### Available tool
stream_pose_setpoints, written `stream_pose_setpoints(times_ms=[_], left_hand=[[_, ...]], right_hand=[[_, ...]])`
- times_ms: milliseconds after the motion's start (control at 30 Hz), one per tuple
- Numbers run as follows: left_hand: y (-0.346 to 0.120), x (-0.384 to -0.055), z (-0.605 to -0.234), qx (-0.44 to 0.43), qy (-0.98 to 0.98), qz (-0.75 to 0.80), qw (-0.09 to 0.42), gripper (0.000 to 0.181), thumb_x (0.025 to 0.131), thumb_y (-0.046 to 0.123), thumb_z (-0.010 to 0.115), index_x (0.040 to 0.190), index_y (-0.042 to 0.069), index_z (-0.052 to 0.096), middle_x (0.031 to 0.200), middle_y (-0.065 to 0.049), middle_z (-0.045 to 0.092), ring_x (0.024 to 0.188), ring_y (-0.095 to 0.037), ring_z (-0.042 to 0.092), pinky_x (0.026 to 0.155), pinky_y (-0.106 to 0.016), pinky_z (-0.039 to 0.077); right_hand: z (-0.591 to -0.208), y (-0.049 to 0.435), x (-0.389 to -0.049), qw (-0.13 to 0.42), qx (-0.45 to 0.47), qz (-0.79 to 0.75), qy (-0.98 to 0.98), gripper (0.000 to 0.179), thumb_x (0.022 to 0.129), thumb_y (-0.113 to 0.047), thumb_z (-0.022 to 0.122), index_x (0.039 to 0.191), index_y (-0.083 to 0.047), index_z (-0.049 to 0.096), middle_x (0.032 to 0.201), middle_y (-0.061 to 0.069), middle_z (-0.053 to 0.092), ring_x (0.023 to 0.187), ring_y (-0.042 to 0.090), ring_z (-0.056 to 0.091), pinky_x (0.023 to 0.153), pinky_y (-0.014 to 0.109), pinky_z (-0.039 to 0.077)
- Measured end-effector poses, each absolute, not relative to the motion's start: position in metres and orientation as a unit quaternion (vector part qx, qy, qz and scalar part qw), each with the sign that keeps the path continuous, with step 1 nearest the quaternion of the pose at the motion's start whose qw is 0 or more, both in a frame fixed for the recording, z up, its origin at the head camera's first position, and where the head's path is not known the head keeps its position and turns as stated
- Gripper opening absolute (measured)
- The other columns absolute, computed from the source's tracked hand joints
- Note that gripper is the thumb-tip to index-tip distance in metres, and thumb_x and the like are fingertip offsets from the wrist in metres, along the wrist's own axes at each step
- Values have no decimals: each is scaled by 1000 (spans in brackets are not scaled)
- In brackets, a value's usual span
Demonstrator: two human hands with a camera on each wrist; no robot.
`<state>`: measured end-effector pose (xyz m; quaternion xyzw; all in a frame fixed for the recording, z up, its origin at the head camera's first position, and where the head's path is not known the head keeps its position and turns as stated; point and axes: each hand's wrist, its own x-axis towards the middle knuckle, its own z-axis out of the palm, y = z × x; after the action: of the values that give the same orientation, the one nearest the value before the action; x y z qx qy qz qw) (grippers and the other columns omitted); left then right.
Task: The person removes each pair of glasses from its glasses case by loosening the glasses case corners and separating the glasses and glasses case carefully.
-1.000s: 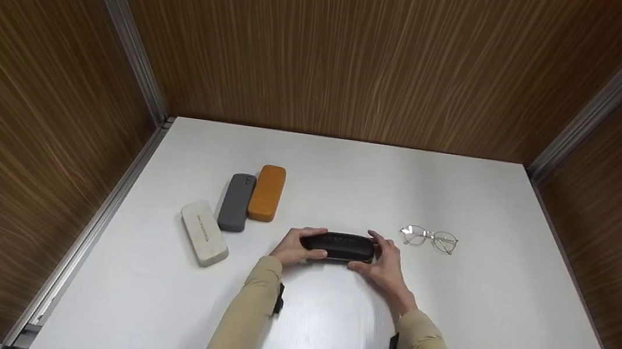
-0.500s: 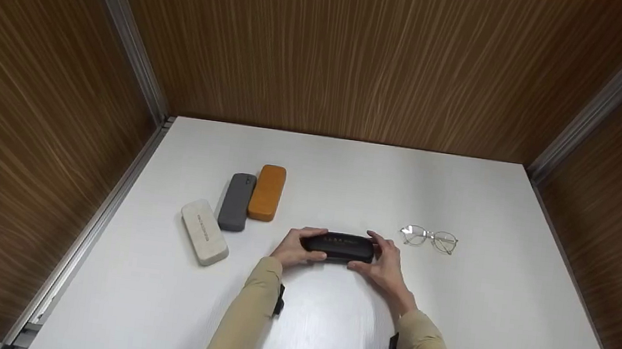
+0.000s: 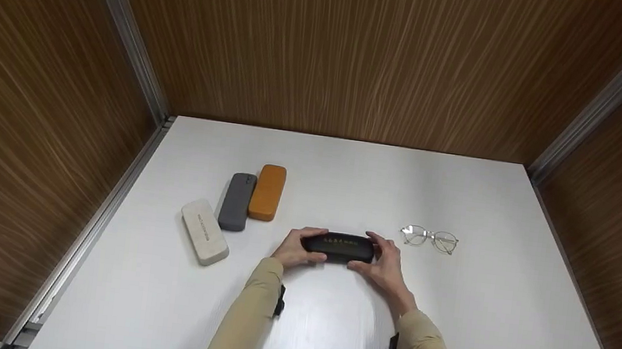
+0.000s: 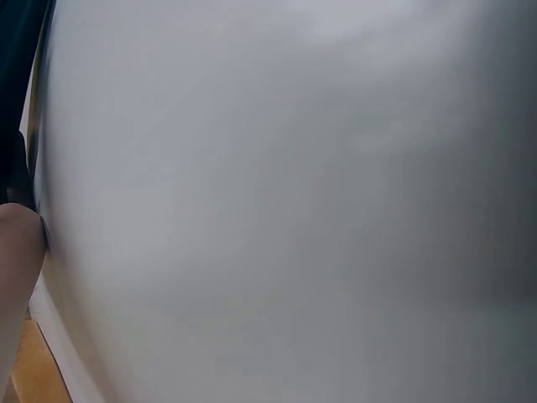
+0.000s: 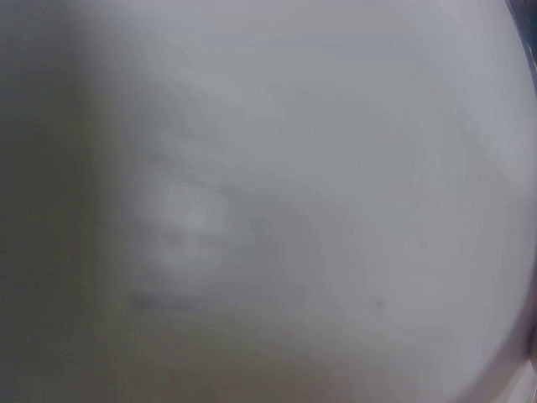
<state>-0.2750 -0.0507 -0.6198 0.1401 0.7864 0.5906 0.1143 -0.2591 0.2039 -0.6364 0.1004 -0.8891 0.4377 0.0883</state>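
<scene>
A black glasses case (image 3: pixel 340 248) with gold lettering on its lid lies crosswise between both hands, its lid down. My left hand (image 3: pixel 292 247) grips its left end, thumb along the near side and fingers over the far side. My right hand (image 3: pixel 386 266) holds the right end the same way, with its index finger raised at the far corner. In the left wrist view only a bit of the left hand (image 4: pixel 18 264) shows at the left edge. The right wrist view holds mostly blurred white tabletop.
To the left lie an orange case (image 3: pixel 267 193), a grey case (image 3: pixel 237 202) right beside it, and a cream case (image 3: pixel 205 232) set at an angle. Gold-rimmed eyeglasses (image 3: pixel 429 239) rest at the right. Wood-grain panels (image 3: pixel 353 56) enclose the white table (image 3: pixel 473 187).
The black glasses case has rolled slightly in the hands, so its gold lettering now shows clearly. Both hands stay nearly in place.
</scene>
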Motion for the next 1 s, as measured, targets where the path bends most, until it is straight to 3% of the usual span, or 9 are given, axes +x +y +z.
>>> stream_pose_setpoints(times_ms=[467,767,1000], left_hand=[[-48,-271,-619,127,796,583,106,71,79,7,85,144,3,54,148,-17,54,146,-35,41,127,-48,21],[-43,-270,-626,112,798,590,52,68,80,5,83,142,0,55,142,-24,45,139,-40,41,125,-52,24],[-34,-268,-628,87,797,598,-2,65,82,4,80,141,-2,55,134,-26,36,132,-41,36,120,-54,26]], right_hand=[[-638,205,-259,92,116,421,-895,79,68,-29,94,135,-7,59,121,17,66,109,33,52,109,52,30],[-636,202,-261,105,105,418,-896,72,72,-28,90,134,-5,62,125,20,53,118,37,44,106,55,32],[-637,198,-265,119,87,416,-897,73,73,-23,90,136,-1,61,115,21,51,109,37,46,99,51,35]])
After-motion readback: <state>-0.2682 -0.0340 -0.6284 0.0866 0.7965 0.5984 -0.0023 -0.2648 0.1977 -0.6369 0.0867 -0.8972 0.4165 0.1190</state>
